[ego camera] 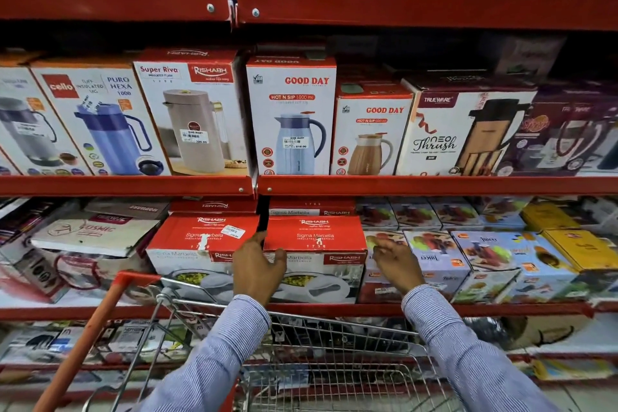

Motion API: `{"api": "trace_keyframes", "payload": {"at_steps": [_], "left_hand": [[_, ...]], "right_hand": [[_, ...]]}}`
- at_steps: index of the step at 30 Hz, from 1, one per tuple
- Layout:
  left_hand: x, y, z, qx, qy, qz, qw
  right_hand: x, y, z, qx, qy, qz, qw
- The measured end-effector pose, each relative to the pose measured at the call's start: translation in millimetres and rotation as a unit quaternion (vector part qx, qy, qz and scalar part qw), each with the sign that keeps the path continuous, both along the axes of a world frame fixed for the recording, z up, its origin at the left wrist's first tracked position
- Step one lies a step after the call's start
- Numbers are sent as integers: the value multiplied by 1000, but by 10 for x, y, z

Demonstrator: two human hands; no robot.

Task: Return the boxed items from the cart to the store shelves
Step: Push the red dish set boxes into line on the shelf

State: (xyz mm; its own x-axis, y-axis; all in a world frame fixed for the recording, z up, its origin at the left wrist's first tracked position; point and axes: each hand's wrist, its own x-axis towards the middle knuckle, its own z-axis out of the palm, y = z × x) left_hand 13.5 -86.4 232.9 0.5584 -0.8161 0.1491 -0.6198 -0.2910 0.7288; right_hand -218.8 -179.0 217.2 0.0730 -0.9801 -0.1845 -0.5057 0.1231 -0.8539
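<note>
A red and white Rishabh Sigma Marbella casserole box (314, 256) rests on the lower red shelf (334, 309), beside a matching box (187, 244) to its left. My left hand (257, 266) presses on the box's left front corner, thumb up along its left edge. My right hand (396, 259) hovers at the box's right side with fingers spread, holding nothing. Whether it touches the box is unclear. Below my striped sleeves stands the wire shopping cart (301, 361) with an orange handle (83, 338).
The middle shelf (401, 184) carries flask and jug boxes: Cello, Super Riva, two Good Day boxes (291, 117), Trueware. Juicer boxes (434, 261) sit right of the casserole box. Worn white boxes lie on the left. More goods fill the shelves above and below.
</note>
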Motion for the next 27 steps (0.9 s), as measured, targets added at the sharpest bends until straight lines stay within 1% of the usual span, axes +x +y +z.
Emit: {"api": "trace_keyframes", "payload": {"at_steps": [1, 3, 5, 6, 8, 10, 11, 13, 18, 22, 24, 27], "left_hand": [[-48, -3, -55, -21, -26, -1, 999], [-235, -4, -105, -49, -45, -19, 998], [-480, -36, -152, -48, -22, -72, 996], [-623, -62, -172, -34, -1, -106, 994], [-878, -146, -260, 17, 32, -165, 986], [-1069, -239, -360, 90, 91, -191, 973], [-1141, -301, -431, 114, 113, -194, 968], [-1247, -417, -530, 143, 117, -197, 963], [-1403, -617, -699, 222, 132, -208, 943], [-1486, -681, -840, 238, 154, -193, 939], [-1515, -693, -904, 233, 159, -178, 943], [-1557, -708, -959, 221, 155, -156, 950]], "right_hand": [[-79, -72, -15, -13, 28, 10, 999], [-223, -240, -39, -36, 81, 42, 995], [-331, -414, -61, -49, 156, 102, 981], [-375, -505, -70, -50, 207, 141, 967], [-441, -691, -93, -49, 305, 227, 923], [-481, -845, -113, -43, 374, 293, 879], [-498, -914, -127, -44, 395, 313, 863], [-497, -1019, -134, -56, 417, 340, 841], [-513, -1185, -164, -91, 443, 379, 808], [-542, -1246, -221, -132, 444, 390, 796], [-544, -1264, -234, -150, 442, 394, 792], [-555, -1292, -242, -158, 431, 396, 796]]}}
